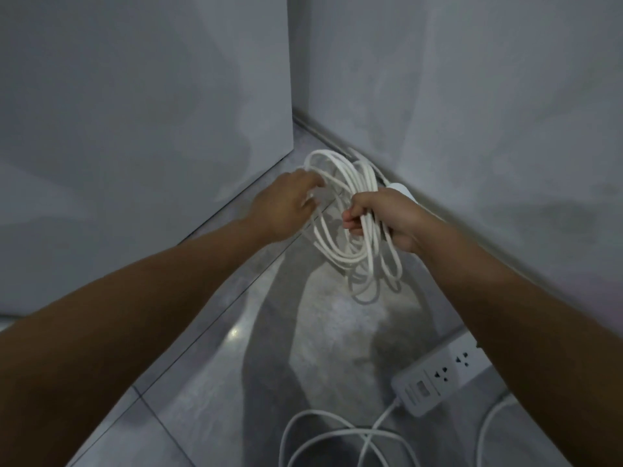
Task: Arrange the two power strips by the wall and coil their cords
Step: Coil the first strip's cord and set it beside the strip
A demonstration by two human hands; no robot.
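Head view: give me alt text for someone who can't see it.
Right hand grips a coiled white cord near the wall corner while the left hand is at its loops. A power strip lies on the floor with a loose cord.
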